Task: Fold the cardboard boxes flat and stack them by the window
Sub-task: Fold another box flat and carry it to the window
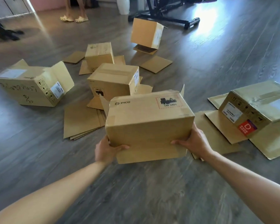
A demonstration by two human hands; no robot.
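Note:
A brown cardboard box marked PICO (pixel 145 115) is held up off the floor in front of me, its open flaps hanging below. My left hand (pixel 107 150) grips its near left bottom corner, thumb on the front face. My right hand (pixel 194 141) grips the near right bottom corner the same way. Several other upturned boxes stand on the floor: one just behind (pixel 113 80), a large one at the left (pixel 31 86), a small one further back (pixel 99 53), a tilted one at the far middle (pixel 145 33), and one with a red sticker at the right (pixel 257 107).
Flat cardboard sheets (pixel 81 122) lie left of the held box. A person in pale clogs (pixel 73 18) stands at the back. A black exercise-machine frame (pixel 173 15) and a white vase (pixel 123 5) stand at the far side. Grey wood floor (pixel 136 191) lies near me.

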